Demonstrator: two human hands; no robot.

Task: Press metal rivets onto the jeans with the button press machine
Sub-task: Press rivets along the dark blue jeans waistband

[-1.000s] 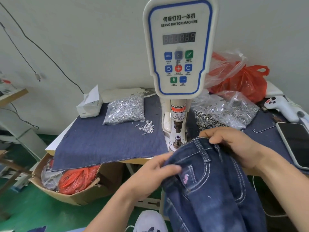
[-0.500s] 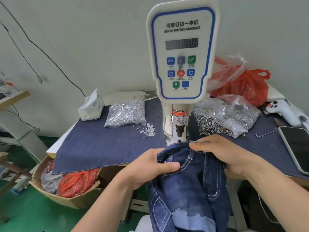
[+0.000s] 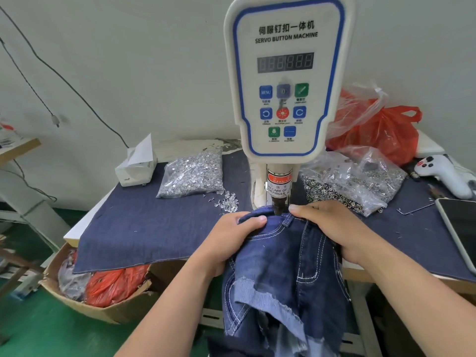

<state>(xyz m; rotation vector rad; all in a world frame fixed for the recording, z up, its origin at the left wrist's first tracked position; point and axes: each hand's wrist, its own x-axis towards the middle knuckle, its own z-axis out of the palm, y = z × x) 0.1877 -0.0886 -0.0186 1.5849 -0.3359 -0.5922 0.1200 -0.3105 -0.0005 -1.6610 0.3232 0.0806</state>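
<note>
The white servo button machine [image 3: 283,81] stands at the table's middle, its dark press head [image 3: 278,203] pointing down. Dark blue jeans [image 3: 283,266] hang over the table's front edge, with the waistband lying directly under the press head. My left hand [image 3: 231,238] grips the waistband just left of the head, thumb on top. My right hand [image 3: 334,228] holds the waistband on the right, fingertips close beside the head. A clear bag of silver rivets [image 3: 193,173] lies left of the machine, with loose rivets [image 3: 228,202] spilled beside it. The lower die is hidden by the denim.
A denim cloth [image 3: 144,228] covers the table. Another bag of metal parts [image 3: 355,179] and a red plastic bag [image 3: 386,130] lie to the right. A white handheld tool [image 3: 443,173] and a phone [image 3: 461,228] sit at far right. A tissue box [image 3: 136,166] is back left; a cardboard box [image 3: 98,300] stands below.
Both hands have carried the jeans forward and up onto the machine. The waistband, earlier held in front of the press, now sits under the press head.
</note>
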